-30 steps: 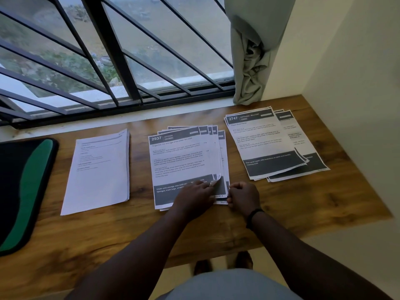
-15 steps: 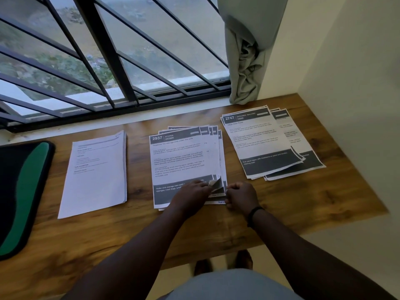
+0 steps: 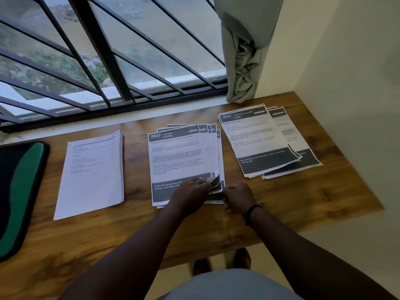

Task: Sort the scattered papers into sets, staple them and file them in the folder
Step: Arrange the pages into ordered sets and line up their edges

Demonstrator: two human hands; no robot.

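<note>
Three piles of paper lie on the wooden table (image 3: 292, 198). The middle pile (image 3: 181, 156) is fanned, its top sheet headed "2937 KITCHEN". My left hand (image 3: 190, 191) rests on the pile's lower right part and pinches the curled-up bottom right corner of the top sheets. My right hand (image 3: 238, 194) sits just right of that corner with its fingers curled on the pile's lower edge. The right pile (image 3: 262, 139) is headed "2747 ENTRANCE / BALCONY". A plain white stack (image 3: 91, 174) lies on the left.
A black and green folder (image 3: 19, 191) lies at the table's left edge. Barred window (image 3: 104, 61) runs along the back. A knotted grey curtain (image 3: 242, 61) hangs at the back right. A cream wall borders the table's right side.
The bottom right corner of the middle pile's top sheets is lifted a little higher under my left fingers. Both hands stay in nearly the same place.
</note>
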